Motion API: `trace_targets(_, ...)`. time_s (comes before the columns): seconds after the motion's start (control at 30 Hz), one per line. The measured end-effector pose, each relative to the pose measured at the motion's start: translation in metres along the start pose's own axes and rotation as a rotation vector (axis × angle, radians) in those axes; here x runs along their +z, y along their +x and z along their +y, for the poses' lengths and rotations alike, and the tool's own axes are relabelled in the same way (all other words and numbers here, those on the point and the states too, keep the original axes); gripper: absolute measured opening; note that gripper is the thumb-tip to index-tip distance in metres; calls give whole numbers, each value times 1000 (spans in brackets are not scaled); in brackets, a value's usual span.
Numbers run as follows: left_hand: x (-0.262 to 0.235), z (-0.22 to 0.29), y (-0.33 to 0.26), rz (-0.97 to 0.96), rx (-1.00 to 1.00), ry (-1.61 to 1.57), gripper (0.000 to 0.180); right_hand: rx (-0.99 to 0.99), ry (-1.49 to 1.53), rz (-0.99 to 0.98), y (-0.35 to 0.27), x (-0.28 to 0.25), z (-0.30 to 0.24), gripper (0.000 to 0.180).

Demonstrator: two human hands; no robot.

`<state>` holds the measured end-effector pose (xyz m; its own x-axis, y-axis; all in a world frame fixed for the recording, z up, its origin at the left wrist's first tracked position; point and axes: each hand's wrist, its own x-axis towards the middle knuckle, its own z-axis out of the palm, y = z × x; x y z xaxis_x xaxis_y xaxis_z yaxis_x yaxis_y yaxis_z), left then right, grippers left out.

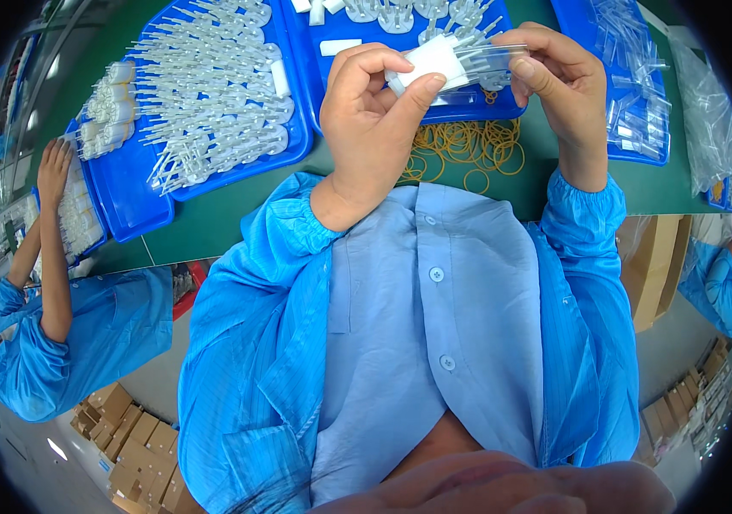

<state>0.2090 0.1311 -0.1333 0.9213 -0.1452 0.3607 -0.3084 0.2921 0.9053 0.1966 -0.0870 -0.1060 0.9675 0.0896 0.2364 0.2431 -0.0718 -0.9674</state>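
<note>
Pinched between the thumb and fingers of my left hand (367,128) is a white block-shaped piece (431,63) with thin white prongs pointing right. My right hand (567,90) grips the right end of a clear plastic tube (496,60) between thumb and fingertips. This tube lies along the prongs; I cannot tell whether it encloses them. Both hands are over the front of a blue tray (301,64), which carries white pronged parts (396,15) and a loose white block (340,46). Yellow rubber bands (469,147) lie on the green table just below my hands.
At the left, a blue tray (297,150) is heaped with pronged white parts (212,86). Clear tubes (631,51) fill another blue tray (659,154) on the right, beside a clear plastic bag (704,111). A co-worker's hand (54,171) reaches toward bundled white parts at far left.
</note>
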Motion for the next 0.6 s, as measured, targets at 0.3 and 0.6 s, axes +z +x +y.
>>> trace_targets(0.3, -2, 2, -2, 19, 3, 11, 19, -39, 17, -46, 3, -2, 2, 25)
trace_targets(0.6, -1, 10, -1, -59, 26, 166, 18, 6, 147, 17, -2, -1, 5, 29)
